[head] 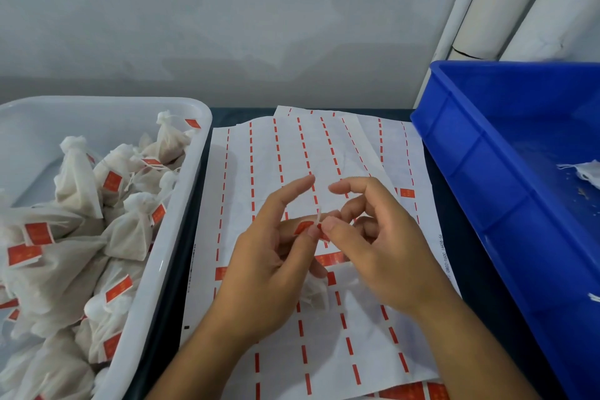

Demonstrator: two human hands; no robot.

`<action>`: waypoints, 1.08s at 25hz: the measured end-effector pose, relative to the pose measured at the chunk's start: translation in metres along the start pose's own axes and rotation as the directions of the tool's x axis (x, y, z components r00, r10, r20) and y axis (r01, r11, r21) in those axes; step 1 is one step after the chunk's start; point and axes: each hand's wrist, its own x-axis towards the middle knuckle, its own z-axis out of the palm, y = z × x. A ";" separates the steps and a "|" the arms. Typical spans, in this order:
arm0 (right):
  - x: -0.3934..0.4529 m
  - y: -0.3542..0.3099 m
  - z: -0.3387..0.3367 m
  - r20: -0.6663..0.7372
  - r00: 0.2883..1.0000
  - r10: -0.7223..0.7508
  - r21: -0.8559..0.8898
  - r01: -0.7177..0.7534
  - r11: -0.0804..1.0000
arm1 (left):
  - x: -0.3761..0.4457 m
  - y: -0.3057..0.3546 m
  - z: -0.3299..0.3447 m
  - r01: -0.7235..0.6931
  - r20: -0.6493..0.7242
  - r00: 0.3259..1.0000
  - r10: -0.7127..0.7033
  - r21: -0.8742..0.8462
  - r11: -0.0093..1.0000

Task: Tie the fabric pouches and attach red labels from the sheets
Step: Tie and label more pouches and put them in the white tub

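Over label sheets (pixel 324 153): left hand (pixel 269 269), right hand (pixel 380 256) pinch red label (pixel 305 227).

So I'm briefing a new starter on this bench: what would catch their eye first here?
Probably the two hands at the centre, the left hand and right hand pinching one red label together above the label sheets, which are mostly stripped to thin red dashes. Next, the white tub on the left, heaped with tied fabric pouches carrying red labels, and the bright blue crate on the right.
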 end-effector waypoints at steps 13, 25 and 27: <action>0.001 -0.006 0.004 -0.018 0.997 -0.073 -0.058 0.072 0.996 | -0.002 0.006 0.003 -0.015 -0.051 0.999 0.014 -0.008 1.000; -0.002 -0.006 0.017 -0.257 0.966 -0.001 0.118 0.032 0.992 | -0.004 0.006 0.019 -0.078 -0.357 0.925 0.131 0.158 0.984; -0.003 -0.008 0.019 -0.293 0.956 0.002 0.136 0.039 0.990 | -0.003 0.005 0.019 -0.092 -0.384 0.907 0.175 0.227 0.970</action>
